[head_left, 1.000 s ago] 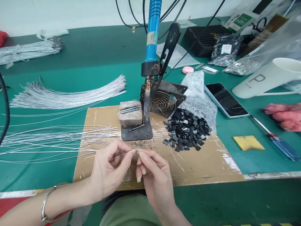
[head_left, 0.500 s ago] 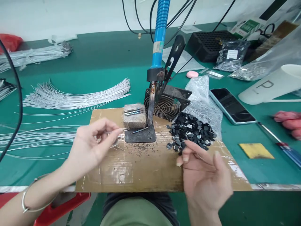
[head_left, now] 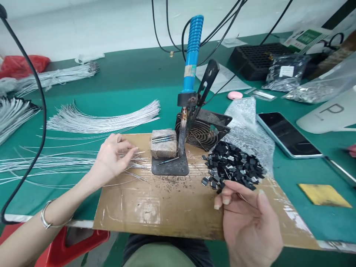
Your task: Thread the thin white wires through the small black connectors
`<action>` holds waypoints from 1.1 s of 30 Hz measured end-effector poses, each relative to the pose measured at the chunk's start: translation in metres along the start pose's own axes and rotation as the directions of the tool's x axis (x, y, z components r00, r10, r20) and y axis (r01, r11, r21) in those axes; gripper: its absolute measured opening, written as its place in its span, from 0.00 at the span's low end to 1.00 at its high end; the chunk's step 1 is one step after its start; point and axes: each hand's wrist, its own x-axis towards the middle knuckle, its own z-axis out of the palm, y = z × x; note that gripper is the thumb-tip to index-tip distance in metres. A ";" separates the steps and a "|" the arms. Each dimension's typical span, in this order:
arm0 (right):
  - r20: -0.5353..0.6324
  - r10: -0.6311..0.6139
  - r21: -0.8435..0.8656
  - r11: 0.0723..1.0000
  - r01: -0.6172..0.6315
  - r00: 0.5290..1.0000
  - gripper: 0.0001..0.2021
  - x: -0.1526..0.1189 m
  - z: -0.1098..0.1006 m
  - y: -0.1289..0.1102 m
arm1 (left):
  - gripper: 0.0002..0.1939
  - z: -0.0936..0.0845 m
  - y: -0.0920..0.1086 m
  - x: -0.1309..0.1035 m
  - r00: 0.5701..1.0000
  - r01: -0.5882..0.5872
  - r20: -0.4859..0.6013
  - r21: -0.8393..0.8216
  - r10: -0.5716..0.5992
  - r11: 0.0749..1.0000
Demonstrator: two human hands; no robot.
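My left hand (head_left: 115,155) is over thin white wires (head_left: 83,161) at the cardboard's left edge. Its thumb and fingers look slightly apart, with nothing visible between them. My right hand (head_left: 247,218) is palm up, fingers bent and thumb apart, at the near edge of a pile of small black connector-like pieces (head_left: 236,165). No held piece shows, though the fingertips overlap the pile's edge. Between the hands stands a blue-handled soldering iron (head_left: 191,55), tip down in a stand above a dark metal plate (head_left: 169,170). A thin metal-tipped piece (head_left: 168,161) lies on that plate.
A worn block (head_left: 164,148) carries several thin rods. Behind the iron is a small fan (head_left: 201,133). A curved bundle of white wires (head_left: 105,120) lies at left; a phone (head_left: 289,133), yellow sponge (head_left: 324,195) and bubble wrap (head_left: 244,122) are at right. A black cable (head_left: 41,100) crosses the left side.
My left hand has drawn back left from the iron's plate onto the wires, and its pinch has loosened. The right hand stays beside the black pieces. The view has shifted slightly.
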 end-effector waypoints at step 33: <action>0.067 0.027 -0.001 1.000 -0.027 0.997 0.17 0.000 0.000 0.003 | 0.10 -0.038 -0.042 0.058 0.969 0.174 -0.090 -0.404 -0.228 0.898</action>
